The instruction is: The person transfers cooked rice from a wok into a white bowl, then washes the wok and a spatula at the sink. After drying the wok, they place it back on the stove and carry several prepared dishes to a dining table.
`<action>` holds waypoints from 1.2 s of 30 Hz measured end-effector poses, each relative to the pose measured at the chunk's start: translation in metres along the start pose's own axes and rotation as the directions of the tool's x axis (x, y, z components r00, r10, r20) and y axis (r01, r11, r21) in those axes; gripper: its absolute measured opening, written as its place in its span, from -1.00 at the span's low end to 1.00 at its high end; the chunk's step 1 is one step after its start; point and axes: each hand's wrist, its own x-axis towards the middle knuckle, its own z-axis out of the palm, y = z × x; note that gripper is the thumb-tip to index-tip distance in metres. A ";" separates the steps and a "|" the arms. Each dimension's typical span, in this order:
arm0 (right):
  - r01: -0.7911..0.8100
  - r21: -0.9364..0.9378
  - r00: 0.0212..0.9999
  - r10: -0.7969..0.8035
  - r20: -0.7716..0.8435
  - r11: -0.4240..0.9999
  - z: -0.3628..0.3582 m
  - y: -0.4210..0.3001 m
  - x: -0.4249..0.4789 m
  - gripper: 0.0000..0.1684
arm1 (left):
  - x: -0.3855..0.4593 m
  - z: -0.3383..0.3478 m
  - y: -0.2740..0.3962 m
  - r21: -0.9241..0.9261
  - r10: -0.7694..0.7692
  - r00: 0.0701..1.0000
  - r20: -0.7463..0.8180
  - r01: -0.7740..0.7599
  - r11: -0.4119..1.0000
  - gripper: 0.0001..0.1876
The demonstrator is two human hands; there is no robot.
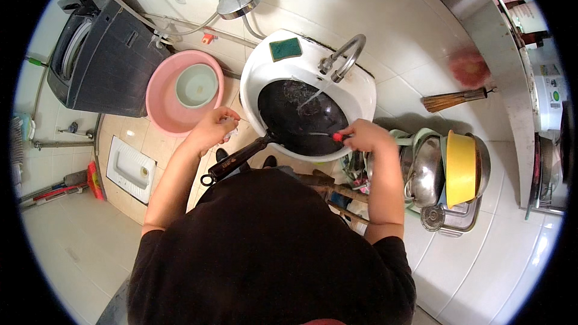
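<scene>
A dark wok lies in the white washbasin, its long dark handle sticking out over the rim toward me. Water runs from the curved metal faucet into the wok and pools there. My right hand grips a utensil with a red collar and a thin metal shaft that reaches over the wok; its far end is hard to make out. Left of the basin, my left hand pinches a small crumpled whitish thing, mostly hidden by the fingers. A green scouring sponge rests on the basin's back ledge.
A pink tub with a pale bowl in it stands left, near a dark washing machine. At right are stacked metal pans and a yellow basin. A bristle brush hangs on the wall; a shower head hangs above.
</scene>
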 end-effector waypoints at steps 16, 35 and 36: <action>-0.031 -0.263 0.897 -0.089 -0.433 0.964 0.011 -0.045 -0.037 -0.49 | 0.016 -0.004 -0.012 -0.310 0.148 0.988 0.030 -0.132 0.942 -0.56; -0.155 0.713 0.978 -0.206 0.015 -0.684 0.047 -0.045 0.034 -0.75 | 0.170 0.142 0.026 0.038 0.250 0.968 -0.027 -0.249 0.968 -0.58; -0.169 0.696 0.972 -0.235 0.000 -0.698 0.045 -0.040 0.036 -0.72 | 0.162 0.145 0.044 0.008 0.245 0.969 -0.022 -0.245 0.969 -0.56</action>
